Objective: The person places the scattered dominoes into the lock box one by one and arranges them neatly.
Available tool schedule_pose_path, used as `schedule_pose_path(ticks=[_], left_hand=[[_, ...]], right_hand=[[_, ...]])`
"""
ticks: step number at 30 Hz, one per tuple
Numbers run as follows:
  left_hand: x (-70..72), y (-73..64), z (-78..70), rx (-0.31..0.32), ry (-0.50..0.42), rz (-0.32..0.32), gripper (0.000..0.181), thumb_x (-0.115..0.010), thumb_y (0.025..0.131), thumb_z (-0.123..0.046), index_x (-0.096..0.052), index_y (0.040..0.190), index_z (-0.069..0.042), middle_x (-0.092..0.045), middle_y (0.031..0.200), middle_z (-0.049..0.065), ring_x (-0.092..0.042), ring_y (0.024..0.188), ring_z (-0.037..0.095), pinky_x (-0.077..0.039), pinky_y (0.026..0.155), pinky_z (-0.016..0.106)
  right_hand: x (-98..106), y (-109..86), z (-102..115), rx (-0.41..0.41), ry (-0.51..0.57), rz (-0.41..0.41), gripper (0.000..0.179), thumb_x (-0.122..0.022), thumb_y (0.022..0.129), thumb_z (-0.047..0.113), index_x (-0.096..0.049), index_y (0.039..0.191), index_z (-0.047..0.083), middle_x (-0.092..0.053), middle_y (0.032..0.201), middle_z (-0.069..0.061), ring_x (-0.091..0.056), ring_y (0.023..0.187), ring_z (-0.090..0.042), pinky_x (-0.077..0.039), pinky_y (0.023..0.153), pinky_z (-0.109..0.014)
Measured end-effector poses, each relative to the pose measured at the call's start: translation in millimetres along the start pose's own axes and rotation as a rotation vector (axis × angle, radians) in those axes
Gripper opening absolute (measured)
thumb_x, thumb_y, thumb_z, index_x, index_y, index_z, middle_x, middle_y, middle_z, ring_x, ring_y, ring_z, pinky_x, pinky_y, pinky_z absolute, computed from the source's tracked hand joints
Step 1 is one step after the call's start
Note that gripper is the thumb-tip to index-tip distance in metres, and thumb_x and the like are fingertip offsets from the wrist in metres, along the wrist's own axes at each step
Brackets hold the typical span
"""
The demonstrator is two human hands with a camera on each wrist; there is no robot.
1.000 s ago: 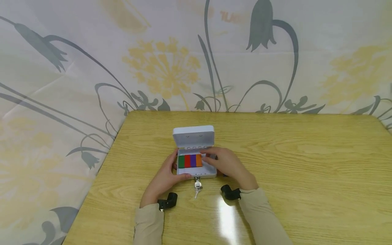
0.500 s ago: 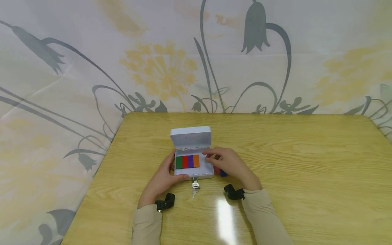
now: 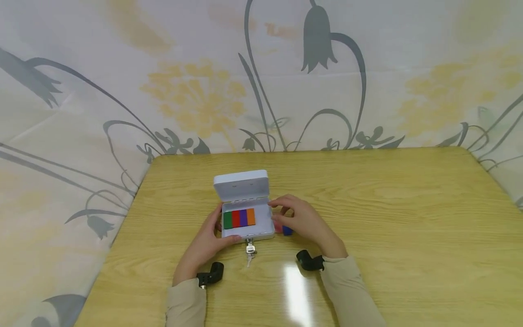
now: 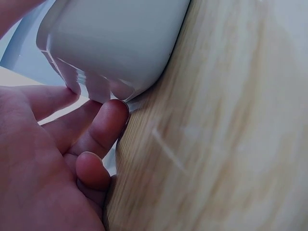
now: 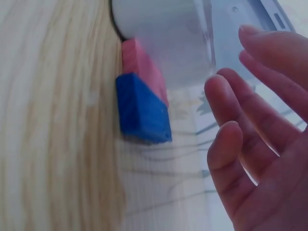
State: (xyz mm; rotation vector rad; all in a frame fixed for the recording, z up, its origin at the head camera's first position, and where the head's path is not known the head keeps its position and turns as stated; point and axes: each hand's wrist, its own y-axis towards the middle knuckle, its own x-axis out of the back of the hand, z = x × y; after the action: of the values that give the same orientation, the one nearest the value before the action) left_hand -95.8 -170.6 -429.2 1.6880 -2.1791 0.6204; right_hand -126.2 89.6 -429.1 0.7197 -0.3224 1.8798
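A white metal cash box (image 3: 263, 221) stands with its lid raised on the table, its keys (image 3: 250, 249) hanging from the front lock. Inside, green, red, purple and orange blocks (image 3: 243, 218) lie side by side toward the left. My left hand (image 3: 204, 245) holds the box's left side, thumb at the front edge and fingertips against the outer wall. Over the right rim hovers my right hand (image 3: 304, 222), fingers loosely bent with nothing between them. Below it, a pink block (image 5: 144, 62) and a blue block (image 5: 142, 108) rest on the table against the box's right wall.
The wood-grain table (image 3: 388, 218) extends far to the right of the box. Behind it hangs a flower-patterned cloth (image 3: 278, 81). A black wrist camera (image 3: 309, 261) sits on each wrist, close above the tabletop.
My right hand has drawn back rightward from the orange block to the box's right rim, baring the pink and blue blocks. The left hand keeps its hold; the head view has turned slightly right.
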Motion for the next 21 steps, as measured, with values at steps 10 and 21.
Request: schedule_pose_path(ticks=[10,21], left_hand=[[3.3,-7.9,-15.0,-0.002,-0.001,0.001,0.093,-0.075,0.072,-0.022,-0.016,0.143,-0.013,-0.043,0.114,0.011,-0.039,0.091,0.022,-0.034,0.074,0.032],[2.1,-6.2,-16.2,-0.003,-0.008,0.006,0.094,-0.076,0.071,-0.022,-0.016,0.144,-0.013,-0.043,0.114,0.012,-0.039,0.091,0.022,-0.033,0.074,0.033]], right_hand=[[0,-7.5,-5,-0.023,-0.030,0.010,0.035,-0.065,0.082,0.018,-0.059,0.116,0.014,-0.055,0.110,0.001,-0.051,0.078,-0.010,-0.042,0.064,-0.028],[9,-13.9,-11,-0.099,-0.026,0.066,0.045,-0.069,0.079,0.022,-0.056,0.121,0.013,-0.052,0.111,-0.003,-0.047,0.077,-0.013,-0.041,0.067,-0.030]])
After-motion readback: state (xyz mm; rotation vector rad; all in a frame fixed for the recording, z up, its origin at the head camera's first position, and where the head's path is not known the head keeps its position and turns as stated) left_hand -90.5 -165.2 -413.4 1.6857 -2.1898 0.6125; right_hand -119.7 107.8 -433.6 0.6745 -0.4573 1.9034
